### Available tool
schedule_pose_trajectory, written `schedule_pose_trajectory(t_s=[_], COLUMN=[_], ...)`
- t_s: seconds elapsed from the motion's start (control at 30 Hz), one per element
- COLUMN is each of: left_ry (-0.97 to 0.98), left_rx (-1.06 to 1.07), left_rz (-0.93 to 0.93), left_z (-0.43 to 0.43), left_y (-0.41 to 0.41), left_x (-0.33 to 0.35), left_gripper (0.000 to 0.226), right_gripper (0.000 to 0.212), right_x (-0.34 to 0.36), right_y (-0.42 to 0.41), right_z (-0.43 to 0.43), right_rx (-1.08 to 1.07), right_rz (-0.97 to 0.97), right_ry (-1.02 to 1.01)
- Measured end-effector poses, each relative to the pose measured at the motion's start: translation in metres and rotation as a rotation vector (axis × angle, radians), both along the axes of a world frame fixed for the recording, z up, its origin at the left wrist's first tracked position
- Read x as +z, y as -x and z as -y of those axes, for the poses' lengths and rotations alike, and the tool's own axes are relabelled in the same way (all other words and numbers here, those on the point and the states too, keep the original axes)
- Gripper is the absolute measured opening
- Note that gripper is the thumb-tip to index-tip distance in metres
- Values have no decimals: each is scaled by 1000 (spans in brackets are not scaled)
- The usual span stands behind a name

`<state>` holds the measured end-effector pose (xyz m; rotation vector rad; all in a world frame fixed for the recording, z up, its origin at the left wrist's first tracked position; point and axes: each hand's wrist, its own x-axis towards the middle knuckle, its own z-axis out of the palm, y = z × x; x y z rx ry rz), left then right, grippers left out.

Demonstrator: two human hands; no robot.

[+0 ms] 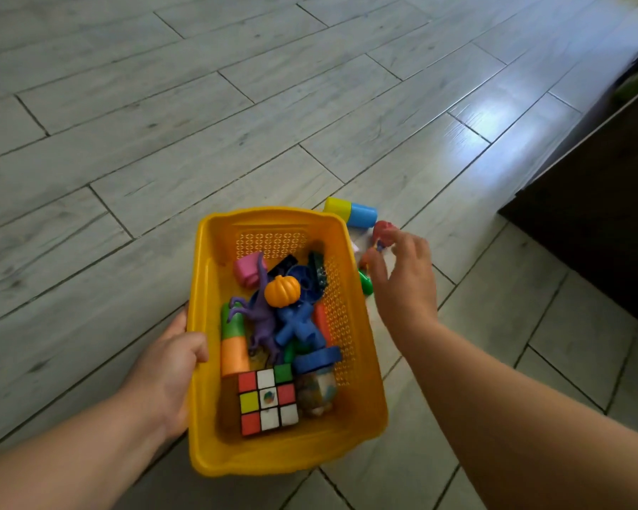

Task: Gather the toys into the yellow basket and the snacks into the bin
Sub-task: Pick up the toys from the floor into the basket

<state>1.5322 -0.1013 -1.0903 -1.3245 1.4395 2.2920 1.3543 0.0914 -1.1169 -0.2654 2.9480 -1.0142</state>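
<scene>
Just past the R fingertips, on the floor: red toy, small, blurred, can't ID the shape. Index tip looks to be on it or a hair short; can't tell which.

Further out beyond the fingertips, thumb side: yellow-blue cylinder, lying on its side. Long axis runs across the reach dir, yellow end toward the thumb side, blue end toward the pinky side.

Under the thumb: green piece, half hidden by the hand, close against the basket wall.

Right hand: palm down, fingers spread and lightly curved, wide gap thumb to index, nothing gripped afaict.

Key relation: loose toys all sit ahead of and thumb-side of the R hand, w/ the yellow basket directly thumb-side of them. So the next move is prob pinch, then a short sweep toward the thumb and drop over the rim. R hand is much nearer; L is busy.

Left hand: grips the basket's far side wall, thumb hooked over the rim, fingers outside. Looks like it's carrying the basket just off the floor, not certain.

Basket contents already: Rubik's cube, orange pumpkin, purple dinosaur, blue figure, pink block, jar w/ blue lid, green-orange tube. Toy half looks mostly done, approx 3 pcs left.

Outward: pale plank floor, dark cabinet pinky side of the R hand. No bin or snacks in view.
</scene>
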Motion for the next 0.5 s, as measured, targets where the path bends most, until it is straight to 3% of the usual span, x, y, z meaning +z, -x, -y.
schedule_pose_trajectory(t_s=[0.13, 0.33, 0.5], left_ry=[3, -9, -8], left_rx=[2, -17, -16], left_rz=[37, 52, 71], left_z=[-4, -14, -19], left_y=[-1, 5, 8], left_x=[-7, -8, -7], left_gripper=[66, 65, 65], right_gripper=[45, 43, 33], right_x=[-35, -73, -79], right_y=[30, 39, 38], right_z=[-42, -61, -61], right_rx=[-213, -176, -162], right_rz=[200, 489, 469], right_ry=[-163, -323, -305])
